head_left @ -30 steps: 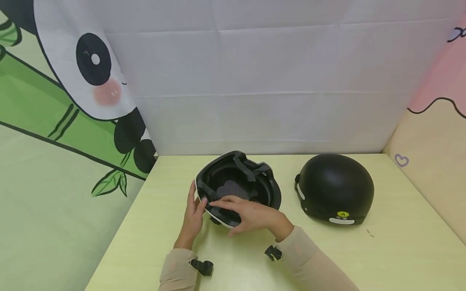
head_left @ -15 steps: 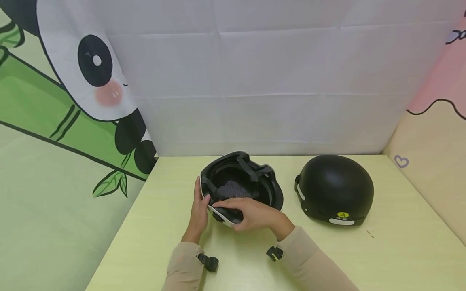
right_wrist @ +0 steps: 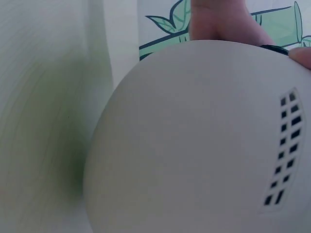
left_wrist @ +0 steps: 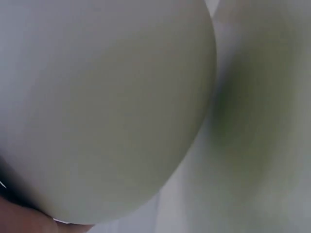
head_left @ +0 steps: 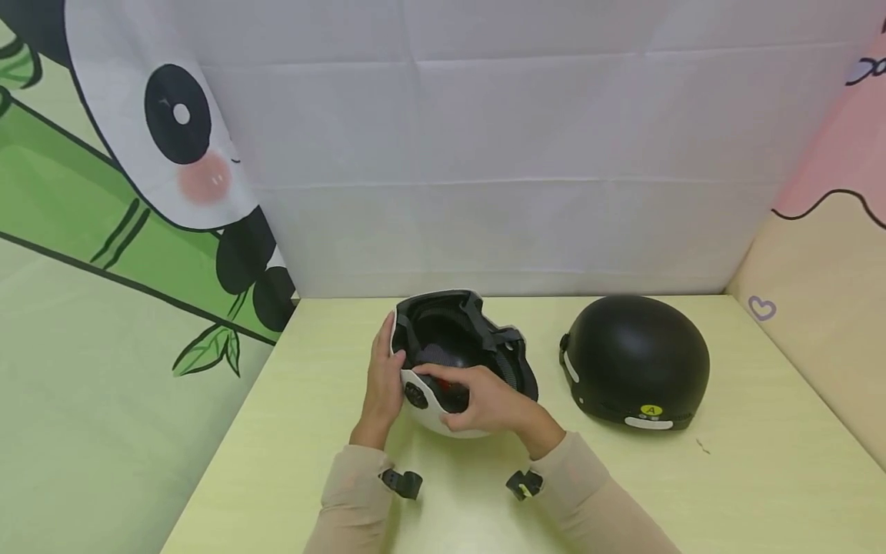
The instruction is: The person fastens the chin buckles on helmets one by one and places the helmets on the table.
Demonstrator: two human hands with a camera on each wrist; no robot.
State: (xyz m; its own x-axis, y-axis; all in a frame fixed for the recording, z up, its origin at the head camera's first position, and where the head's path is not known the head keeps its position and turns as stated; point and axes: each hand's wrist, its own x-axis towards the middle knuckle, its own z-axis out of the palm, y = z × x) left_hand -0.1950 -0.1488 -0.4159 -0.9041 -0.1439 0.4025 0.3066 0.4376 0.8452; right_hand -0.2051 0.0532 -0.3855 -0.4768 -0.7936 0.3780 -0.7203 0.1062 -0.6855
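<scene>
A white helmet [head_left: 429,414] is tipped over in front of me, its black padded inside [head_left: 443,331] and dark straps turned up toward the head camera. My left hand [head_left: 383,388] grips its left side, thumb at the rim and fingers along the outer shell. At the near edge my right hand [head_left: 487,400] pinches the rim, with the fingers inside and the thumb outside. Between the hands a round black part [head_left: 415,395] shows on the shell. The smooth shell [left_wrist: 121,107] fills most of the left wrist view. Checkered dark vents mark the shell [right_wrist: 194,141] in the right wrist view.
A black helmet [head_left: 633,358] with a yellow sticker [head_left: 651,410] sits dome up to the right on the pale yellow table [head_left: 761,492]. Behind the table hangs a white cloth [head_left: 512,169], with printed panels at either side.
The white helmet has turned, so more of its white shell and the round black part show. My left hand has moved right and slightly up with it; the right hand stays at the near rim.
</scene>
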